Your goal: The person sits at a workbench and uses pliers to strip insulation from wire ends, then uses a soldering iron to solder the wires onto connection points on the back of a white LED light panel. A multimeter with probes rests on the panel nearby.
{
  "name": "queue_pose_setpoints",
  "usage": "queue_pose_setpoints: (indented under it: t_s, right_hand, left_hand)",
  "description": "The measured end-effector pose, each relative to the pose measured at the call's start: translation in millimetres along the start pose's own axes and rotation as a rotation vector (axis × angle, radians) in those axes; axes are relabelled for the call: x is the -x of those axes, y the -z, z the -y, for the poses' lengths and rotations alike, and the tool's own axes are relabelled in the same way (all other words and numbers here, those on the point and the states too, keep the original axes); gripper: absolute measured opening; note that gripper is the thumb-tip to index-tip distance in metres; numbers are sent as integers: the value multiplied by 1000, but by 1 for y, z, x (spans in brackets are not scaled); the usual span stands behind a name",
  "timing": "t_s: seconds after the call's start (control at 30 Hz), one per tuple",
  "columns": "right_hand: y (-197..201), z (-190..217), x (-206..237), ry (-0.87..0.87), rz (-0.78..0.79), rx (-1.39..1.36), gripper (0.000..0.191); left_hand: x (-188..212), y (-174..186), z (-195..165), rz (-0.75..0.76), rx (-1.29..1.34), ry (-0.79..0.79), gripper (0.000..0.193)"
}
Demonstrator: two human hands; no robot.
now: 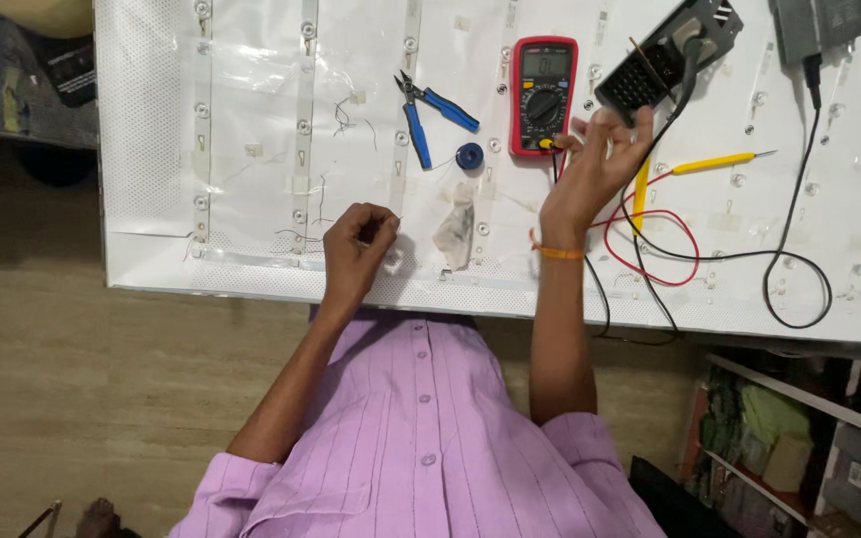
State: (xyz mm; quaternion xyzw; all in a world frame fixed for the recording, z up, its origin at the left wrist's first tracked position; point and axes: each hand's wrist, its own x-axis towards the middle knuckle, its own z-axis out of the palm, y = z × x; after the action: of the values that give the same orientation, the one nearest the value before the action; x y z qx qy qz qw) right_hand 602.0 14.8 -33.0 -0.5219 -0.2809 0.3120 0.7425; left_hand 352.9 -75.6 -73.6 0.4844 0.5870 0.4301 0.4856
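My left hand point(359, 239) is pinched shut on a thin wire at the near edge of a white LED backlight panel point(151, 149). My right hand point(595, 164), with an orange band at the wrist, hovers with its fingers apart between a red multimeter point(543, 95) and a black device point(665, 55). It touches a black cable. A yellow probe handle point(642, 191) sticks out from under this hand; whether the hand grips it is unclear. Red point(685, 234) and black point(799, 259) leads loop over the panel to the right.
Blue-handled cutters point(429, 112) and a small blue spool point(468, 155) lie left of the multimeter. A second yellow probe point(715, 161) lies to the right, and a crumpled scrap point(455, 227) lies between my hands. Shelves point(799, 438) stand at lower right, over a wooden floor point(72, 379).
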Motion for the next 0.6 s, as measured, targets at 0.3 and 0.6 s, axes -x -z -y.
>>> queue_pose_setpoints:
  t_s: [0.3,0.6]
  right_hand:
    - [6,10,-107,778,-232,971,13]
    - [49,10,-69,543,3,670,34]
  left_hand:
    - [-18,-8,-20,-52,-88,-127,10]
    - [-55,-23,-16,-61,-106,-261,8]
